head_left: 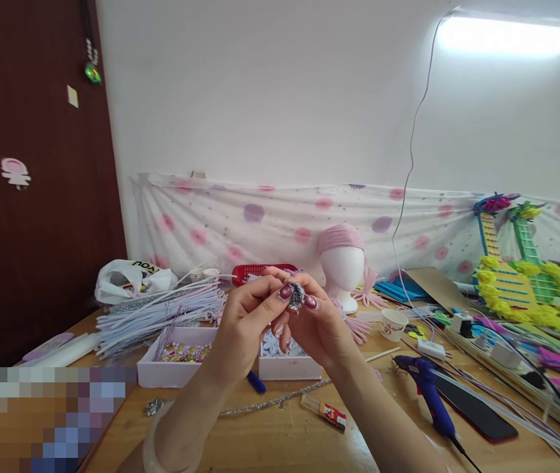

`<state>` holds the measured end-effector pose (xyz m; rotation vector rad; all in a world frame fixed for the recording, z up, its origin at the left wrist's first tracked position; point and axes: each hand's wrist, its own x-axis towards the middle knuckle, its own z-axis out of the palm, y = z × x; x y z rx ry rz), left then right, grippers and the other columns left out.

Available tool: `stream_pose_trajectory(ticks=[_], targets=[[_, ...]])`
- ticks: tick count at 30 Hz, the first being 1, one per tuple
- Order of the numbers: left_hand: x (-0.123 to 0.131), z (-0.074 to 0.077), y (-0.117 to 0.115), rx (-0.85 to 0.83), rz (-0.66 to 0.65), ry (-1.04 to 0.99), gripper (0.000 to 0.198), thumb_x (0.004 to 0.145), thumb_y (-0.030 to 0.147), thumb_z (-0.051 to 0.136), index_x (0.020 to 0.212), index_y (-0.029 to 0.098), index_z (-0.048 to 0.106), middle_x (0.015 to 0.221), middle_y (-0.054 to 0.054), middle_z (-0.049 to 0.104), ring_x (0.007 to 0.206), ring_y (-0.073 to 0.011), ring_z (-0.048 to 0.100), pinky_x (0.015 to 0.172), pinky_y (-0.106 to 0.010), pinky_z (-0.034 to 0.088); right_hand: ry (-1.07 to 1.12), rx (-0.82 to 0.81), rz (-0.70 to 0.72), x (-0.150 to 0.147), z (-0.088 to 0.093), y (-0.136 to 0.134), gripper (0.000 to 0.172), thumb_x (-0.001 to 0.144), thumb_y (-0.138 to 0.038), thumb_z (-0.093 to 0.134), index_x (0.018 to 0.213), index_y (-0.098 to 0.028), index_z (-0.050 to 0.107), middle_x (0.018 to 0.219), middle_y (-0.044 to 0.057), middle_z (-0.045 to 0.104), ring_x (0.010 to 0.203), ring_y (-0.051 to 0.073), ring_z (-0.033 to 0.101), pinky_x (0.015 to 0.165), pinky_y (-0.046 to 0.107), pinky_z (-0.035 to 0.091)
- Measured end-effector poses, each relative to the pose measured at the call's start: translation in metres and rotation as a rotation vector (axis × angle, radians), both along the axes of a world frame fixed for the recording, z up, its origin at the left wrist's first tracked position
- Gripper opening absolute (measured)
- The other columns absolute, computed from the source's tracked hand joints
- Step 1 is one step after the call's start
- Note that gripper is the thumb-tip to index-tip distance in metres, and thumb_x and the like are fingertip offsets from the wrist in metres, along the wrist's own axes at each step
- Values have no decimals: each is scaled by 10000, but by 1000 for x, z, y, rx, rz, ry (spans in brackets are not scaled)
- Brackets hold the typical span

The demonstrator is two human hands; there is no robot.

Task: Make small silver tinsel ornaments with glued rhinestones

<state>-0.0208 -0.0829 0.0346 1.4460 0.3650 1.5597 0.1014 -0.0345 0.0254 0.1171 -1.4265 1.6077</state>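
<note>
Head view: left hand (245,322) and right hand (317,325) pinch a small silver tinsel coil (296,296) together, raised above the wooden surface (280,440) for close fingertip work.

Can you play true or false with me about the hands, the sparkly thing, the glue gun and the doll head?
1. Both hands, the left hand and the right hand, pinch a small silver sparkly piece. True.
2. The blue glue gun is in the right hand. False: it lies on the wooden table, to the right of the hands.
3. The white foam head wears a pink cap of strands. True.
4. The white foam head lies on its side. False: it stands upright, behind the hands.
5. A pile of pale fuzzy sticks lies left of the hands. True.
</note>
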Motion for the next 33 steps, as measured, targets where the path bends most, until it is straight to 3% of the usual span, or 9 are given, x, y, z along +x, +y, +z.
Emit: stream_pose_trajectory(ticks=[5, 15, 22, 28, 33], targets=[[6, 3, 1, -81, -32, -81, 300, 697, 406, 824, 690, 155, 660, 537, 51, 436, 420, -58, 380, 335, -185, 415, 21, -53, -111, -1, 1, -2, 202, 686, -346, 828, 850, -272, 735, 1188, 43, 669, 829, 169, 652, 560, 266, 557], [4, 5, 4, -166, -175, -148, 281, 669, 337, 853, 650, 141, 653, 538, 56, 439, 417, -39, 363, 322, -156, 416, 45, -18, -191, -1, 0, -3, 200, 681, -368, 858, 822, -288, 740, 1236, 26, 648, 1102, 213, 599, 734, 314, 569], [6, 7, 2, -267, -263, -182, 272, 624, 297, 874, 693, 142, 661, 506, 74, 420, 388, -23, 315, 308, -135, 367, 116, 57, -269, -1, -2, -3, 140, 700, -320, 861, 798, -302, 761, 1259, 0, 652, 1173, 189, 565, 972, 343, 481], [5, 7, 3, -285, -264, -209, 276, 617, 277, 881, 695, 131, 661, 538, 52, 507, 389, -19, 344, 309, -130, 385, 113, 169, -340, 2, -3, 0, 139, 724, -332, 855, 832, -335, 769, 1314, -16, 620, 1203, 203, 556, 970, 349, 495], [1, 4, 6, -197, -286, -128, 271, 688, 289, 856, 658, 120, 646, 512, 59, 456, 397, -32, 357, 326, -143, 434, 70, 221, -345, 7, -1, 0, 213, 738, -322, 848, 928, -353, 757, 1337, -11, 609, 1201, 212, 569, 992, 374, 514]])
